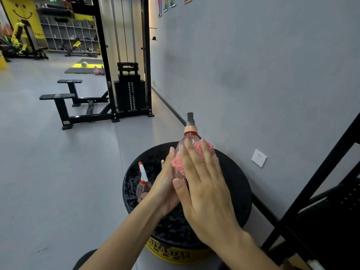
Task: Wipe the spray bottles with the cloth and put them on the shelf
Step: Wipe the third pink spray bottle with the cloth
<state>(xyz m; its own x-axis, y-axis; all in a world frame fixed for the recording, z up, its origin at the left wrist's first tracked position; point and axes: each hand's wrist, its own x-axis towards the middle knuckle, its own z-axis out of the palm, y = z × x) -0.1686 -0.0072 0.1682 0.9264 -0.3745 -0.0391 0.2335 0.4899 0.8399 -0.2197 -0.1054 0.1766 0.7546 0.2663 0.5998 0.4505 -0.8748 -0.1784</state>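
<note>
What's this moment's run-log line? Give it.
wiping | left hand holds spray bottle | right hand presses cloth on it | second bottle on stool

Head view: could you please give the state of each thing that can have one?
Clear pink plastic spray bottle with grey nozzle, roughly upright between both hands
Pink fluffy cloth, pressed on that bottle
Right hand, flat fingers pressing the cloth
Left hand, against the bottle's side, grip hidden
Clear pink spray bottle with white trigger, standing on the black round top
</note>
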